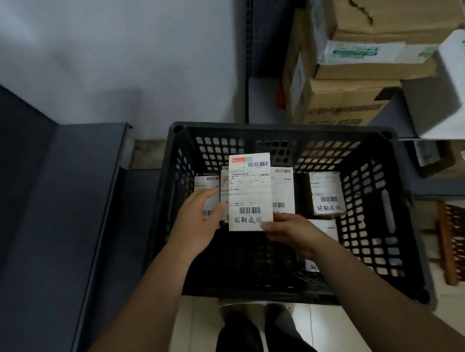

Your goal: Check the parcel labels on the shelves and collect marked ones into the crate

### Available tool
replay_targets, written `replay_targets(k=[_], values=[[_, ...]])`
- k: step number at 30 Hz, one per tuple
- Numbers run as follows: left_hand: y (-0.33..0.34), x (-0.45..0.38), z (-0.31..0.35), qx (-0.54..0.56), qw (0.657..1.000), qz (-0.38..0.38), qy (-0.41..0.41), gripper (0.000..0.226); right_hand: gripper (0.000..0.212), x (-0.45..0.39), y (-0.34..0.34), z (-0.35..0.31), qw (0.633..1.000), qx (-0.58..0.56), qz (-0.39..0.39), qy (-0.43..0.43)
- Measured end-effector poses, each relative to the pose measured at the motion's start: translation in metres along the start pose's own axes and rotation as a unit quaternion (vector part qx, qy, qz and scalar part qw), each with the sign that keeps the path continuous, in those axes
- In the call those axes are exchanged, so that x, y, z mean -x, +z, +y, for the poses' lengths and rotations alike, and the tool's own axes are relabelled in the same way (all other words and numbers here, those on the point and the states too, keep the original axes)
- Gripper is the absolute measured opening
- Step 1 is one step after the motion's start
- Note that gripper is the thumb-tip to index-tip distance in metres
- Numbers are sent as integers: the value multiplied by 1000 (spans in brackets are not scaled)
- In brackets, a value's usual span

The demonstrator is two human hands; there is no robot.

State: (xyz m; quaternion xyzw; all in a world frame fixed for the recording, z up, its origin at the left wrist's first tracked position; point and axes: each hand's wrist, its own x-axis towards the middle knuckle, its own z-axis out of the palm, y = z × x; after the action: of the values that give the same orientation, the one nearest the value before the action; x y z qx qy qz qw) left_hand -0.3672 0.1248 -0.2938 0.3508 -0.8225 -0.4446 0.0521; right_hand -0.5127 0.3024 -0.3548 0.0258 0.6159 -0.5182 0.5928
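Pinching a white parcel (249,192) with barcodes and handwritten characters, both hands (199,223) (291,232) hold it over the black crate (383,203).

Both bare forearms reach forward from the near edge and converge toward the middle. The left hand (201,220) is turned palm inward, fingers curled, thumb pressed forward in a pinch. The right hand (291,233) lies slightly nearer, knuckles up, its fingers and thumb pinching at the far tips.
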Motion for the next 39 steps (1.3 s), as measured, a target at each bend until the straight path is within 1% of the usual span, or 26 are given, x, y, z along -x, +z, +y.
replay_targets(k=[2,5,9,12,15,18,22,25,29,30,32,33,36,39], values=[[0,-2,-11,5,1000,3,-26,39,34,-16,3,3,1000,7,3,8],[-3,-3,-26,15,999,3,-46,40,32,-33,11,6,1000,-1,9,14],[-7,-2,-35,12,998,9,-53,39,32,-48,20,13,999,-24,20,24],[-7,-2,-41,13,998,6,-53,40,31,-55,21,17,999,-13,33,26],[-7,-1,-43,12,999,-2,-45,41,34,-60,20,17,998,27,47,16],[-7,0,-44,11,999,-3,-36,40,36,-65,21,16,993,93,76,1],[-9,2,-44,15,1000,-4,-25,39,37,-65,23,14,968,218,118,-26],[-12,5,-41,16,1000,-7,-16,39,42,-60,22,10,961,245,120,-38],[-19,11,-31,8,1000,-1,2,39,56,-39,22,-2,958,244,134,-62],[-23,13,-28,8,1000,0,9,39,59,-30,24,-7,945,277,153,-85],[-31,18,-17,16,1000,0,22,39,60,-7,31,-19,887,380,199,-168],[-37,21,-8,20,999,2,31,39,60,8,38,-29,859,414,206,-219],[-63,30,25,12,996,30,77,37,55,54,62,-67,804,454,181,-338],[-104,46,57,-11,985,93,145,39,49,101,86,-111,752,480,174,-417]])
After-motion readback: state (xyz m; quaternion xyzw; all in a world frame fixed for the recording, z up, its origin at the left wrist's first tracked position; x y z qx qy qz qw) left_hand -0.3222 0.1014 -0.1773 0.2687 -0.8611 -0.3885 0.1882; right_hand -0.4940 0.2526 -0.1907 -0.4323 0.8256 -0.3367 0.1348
